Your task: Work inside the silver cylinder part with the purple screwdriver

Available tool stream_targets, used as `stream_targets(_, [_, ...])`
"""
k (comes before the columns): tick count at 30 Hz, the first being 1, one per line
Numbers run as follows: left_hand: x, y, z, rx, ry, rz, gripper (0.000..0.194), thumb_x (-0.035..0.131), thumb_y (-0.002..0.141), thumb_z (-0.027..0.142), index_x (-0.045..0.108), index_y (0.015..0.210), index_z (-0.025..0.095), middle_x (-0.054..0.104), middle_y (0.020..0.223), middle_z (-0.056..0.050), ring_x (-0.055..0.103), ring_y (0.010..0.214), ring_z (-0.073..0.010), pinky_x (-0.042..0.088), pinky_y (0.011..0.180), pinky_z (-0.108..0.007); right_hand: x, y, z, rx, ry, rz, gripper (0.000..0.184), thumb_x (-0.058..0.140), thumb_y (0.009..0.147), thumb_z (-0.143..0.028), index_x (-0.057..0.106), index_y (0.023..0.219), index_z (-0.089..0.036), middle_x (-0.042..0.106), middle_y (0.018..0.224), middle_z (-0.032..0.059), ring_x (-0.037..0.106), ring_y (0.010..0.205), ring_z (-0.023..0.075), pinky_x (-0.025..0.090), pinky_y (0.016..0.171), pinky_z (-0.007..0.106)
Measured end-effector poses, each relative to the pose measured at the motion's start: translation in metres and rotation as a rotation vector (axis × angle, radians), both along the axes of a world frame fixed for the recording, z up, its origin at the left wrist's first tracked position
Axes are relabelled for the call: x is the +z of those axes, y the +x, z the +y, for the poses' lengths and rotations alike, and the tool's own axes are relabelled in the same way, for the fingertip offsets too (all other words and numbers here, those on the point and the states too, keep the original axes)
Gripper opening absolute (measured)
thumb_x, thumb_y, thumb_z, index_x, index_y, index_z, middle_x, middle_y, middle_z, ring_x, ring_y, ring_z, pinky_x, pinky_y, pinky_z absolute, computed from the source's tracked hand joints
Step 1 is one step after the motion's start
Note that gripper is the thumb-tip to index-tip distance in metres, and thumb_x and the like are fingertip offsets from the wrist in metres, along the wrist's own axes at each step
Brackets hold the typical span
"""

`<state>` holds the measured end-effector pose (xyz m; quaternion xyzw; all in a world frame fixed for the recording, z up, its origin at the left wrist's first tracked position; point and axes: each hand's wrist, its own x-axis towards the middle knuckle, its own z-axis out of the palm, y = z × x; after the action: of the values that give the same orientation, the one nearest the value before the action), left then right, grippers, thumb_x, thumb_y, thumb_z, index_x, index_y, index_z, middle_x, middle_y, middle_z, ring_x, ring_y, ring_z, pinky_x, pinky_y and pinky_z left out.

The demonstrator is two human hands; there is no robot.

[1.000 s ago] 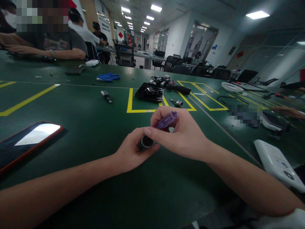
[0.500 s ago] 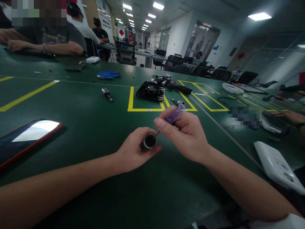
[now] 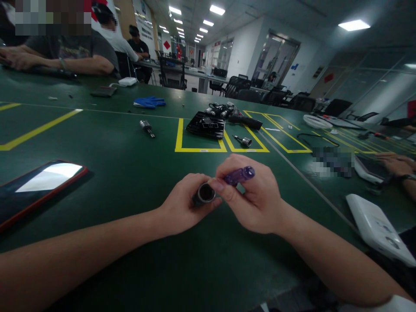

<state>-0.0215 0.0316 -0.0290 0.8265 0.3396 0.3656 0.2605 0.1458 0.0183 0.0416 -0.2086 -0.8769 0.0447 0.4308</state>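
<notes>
My left hand point(image 3: 183, 206) is wrapped round a short dark metal cylinder point(image 3: 204, 193) whose open end faces me, resting low on the green table point(image 3: 130, 164). My right hand point(image 3: 251, 197) pinches a small screwdriver with a clear purple handle point(image 3: 238, 175), held almost level, its tip end hidden behind my thumb right at the cylinder's mouth. The two hands touch at the cylinder.
A phone in a red case point(image 3: 35, 186) lies at the left. Further back lie a black tray point(image 3: 206, 125), a cluster of metal parts point(image 3: 221, 110), two loose metal pieces point(image 3: 147, 128) point(image 3: 244, 141) and a blue glove point(image 3: 148, 102). A white device point(image 3: 377, 225) sits at the right. Other people's arms rest at the table's far left and right edges.
My right hand lifted the purple screwdriver away from the cylinder, then brought it back down and flatter against the cylinder's mouth. The left hand kept the cylinder nearly still.
</notes>
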Motion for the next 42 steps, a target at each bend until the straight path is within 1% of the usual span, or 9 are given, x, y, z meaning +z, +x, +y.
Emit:
stream_targets(6, [0.0012,0.0012,-0.0015,0.048,0.016,0.023,0.022,0.055,0.078,0.035,0.054,0.089,0.016,0.060,0.082,-0.005,0.059,0.074,-0.0196,0.050,0.066,-0.035,0.0003,0.0023,0.0019,-0.025,-0.023,0.047,0.009,0.055,0.082,-0.014,0.054,0.074,-0.011,0.054,0.065,-0.0019,0.049,0.061,0.0056,0.040,0.059,0.018])
stream_targets(9, [0.0014,0.0018,-0.0019,0.051,0.012,0.027,0.023,0.055,0.079,0.035,0.053,0.090,0.016,0.060,0.083,-0.005,0.059,0.074,-0.0195,0.050,0.067,-0.035,0.0002,0.0039,0.0023,-0.053,-0.010,0.071,0.008,0.057,0.082,-0.015,0.054,0.074,-0.012,0.055,0.067,-0.0024,0.051,0.062,0.0050,0.041,0.061,0.017])
stream_targets(13, [0.0016,0.0016,-0.0019,0.060,0.007,0.029,0.024,0.056,0.078,0.037,0.053,0.090,0.016,0.060,0.082,-0.005,0.059,0.074,-0.0192,0.049,0.066,-0.035,-0.0006,0.0038,0.0026,-0.048,-0.007,0.071,0.009,0.056,0.082,-0.015,0.054,0.074,-0.012,0.055,0.066,-0.0026,0.051,0.061,0.0048,0.042,0.061,0.017])
stream_targets(22, [0.0029,0.0007,-0.0015,0.069,-0.013,0.048,0.023,0.055,0.078,0.038,0.052,0.090,0.017,0.060,0.083,-0.004,0.058,0.075,-0.0184,0.049,0.067,-0.033,-0.0014,0.0061,0.0039,-0.014,-0.061,0.099,0.008,0.055,0.083,-0.016,0.052,0.076,-0.016,0.054,0.068,-0.0024,0.051,0.063,0.0078,0.043,0.060,0.022])
stream_targets(26, [0.0028,0.0008,-0.0013,0.052,-0.012,0.058,0.023,0.056,0.078,0.038,0.053,0.089,0.017,0.060,0.083,-0.004,0.058,0.075,-0.0188,0.049,0.068,-0.034,-0.0015,0.0073,0.0045,0.019,-0.088,0.121,0.008,0.054,0.083,-0.015,0.051,0.075,-0.016,0.053,0.067,-0.0023,0.050,0.062,0.0077,0.042,0.060,0.022])
stream_targets(32, [0.0048,0.0020,-0.0023,0.073,-0.031,0.060,0.024,0.056,0.078,0.038,0.052,0.090,0.017,0.060,0.083,-0.004,0.057,0.074,-0.0181,0.049,0.066,-0.033,-0.0023,0.0084,0.0046,0.060,-0.135,0.172,0.008,0.053,0.082,-0.015,0.050,0.076,-0.017,0.049,0.066,-0.0023,0.047,0.060,0.0083,0.040,0.058,0.024])
stream_targets(36, [0.0054,0.0024,-0.0027,0.072,-0.015,0.037,0.023,0.056,0.077,0.037,0.053,0.088,0.017,0.060,0.082,-0.004,0.058,0.073,-0.0184,0.048,0.064,-0.033,-0.0036,0.0071,0.0051,0.087,-0.119,0.167,0.008,0.053,0.081,-0.012,0.050,0.075,-0.016,0.049,0.066,-0.0020,0.047,0.061,0.0081,0.040,0.059,0.024])
stream_targets(42, [0.0035,0.0015,-0.0015,0.051,0.015,0.003,0.021,0.055,0.078,0.036,0.055,0.086,0.017,0.061,0.081,-0.005,0.058,0.073,-0.0193,0.049,0.066,-0.035,-0.0040,0.0055,0.0051,0.107,-0.040,0.091,0.007,0.052,0.081,-0.014,0.050,0.075,-0.016,0.051,0.065,-0.0006,0.046,0.060,0.0094,0.040,0.057,0.025])
